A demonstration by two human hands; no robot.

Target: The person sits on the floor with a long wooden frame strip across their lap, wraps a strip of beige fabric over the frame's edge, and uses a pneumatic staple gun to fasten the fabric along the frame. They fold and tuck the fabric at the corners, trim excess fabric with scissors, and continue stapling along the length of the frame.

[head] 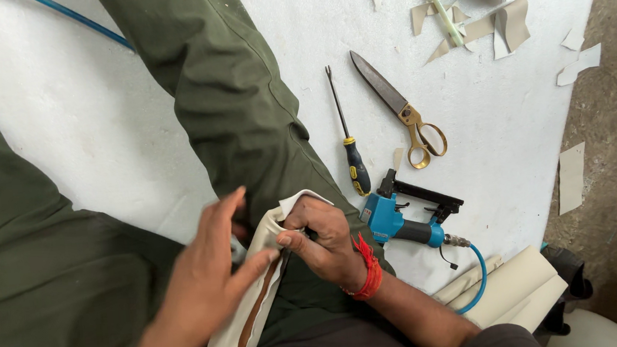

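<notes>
Between our two hands, resting on our lap over the green trousers (228, 106), lies the cream fabric piece (251, 320) with a brown strip (250, 318) running down its middle. Our left hand (210, 279) lies flat and open on it, fingers spread and pressing the cloth down, gripping nothing. Our right hand (322, 239), with a red thread band (367, 269) at the wrist, is curled tight around the upper edge of the fabric; something dark and thin shows at its fingertips, but we cannot tell what it is.

As we judge it, the work is partway along: the fabric is already folded over at the top corner beside our right hand, and the brown strip seems set in place along the lower length, while the upper end is what we have in hand now. How much of the far side is finished we cannot see.

The piece is long and narrow. Its long axis runs from below our left wrist up toward our right knuckles, with the folded tip pointing away from us and slightly right.

Just beyond our right hand lies a blue pneumatic stapler (402, 221) with its blue hose (477, 278), then a yellow-handled pry tool (351, 151) and brass-handled scissors (400, 110), well apart from the fabric.
</notes>
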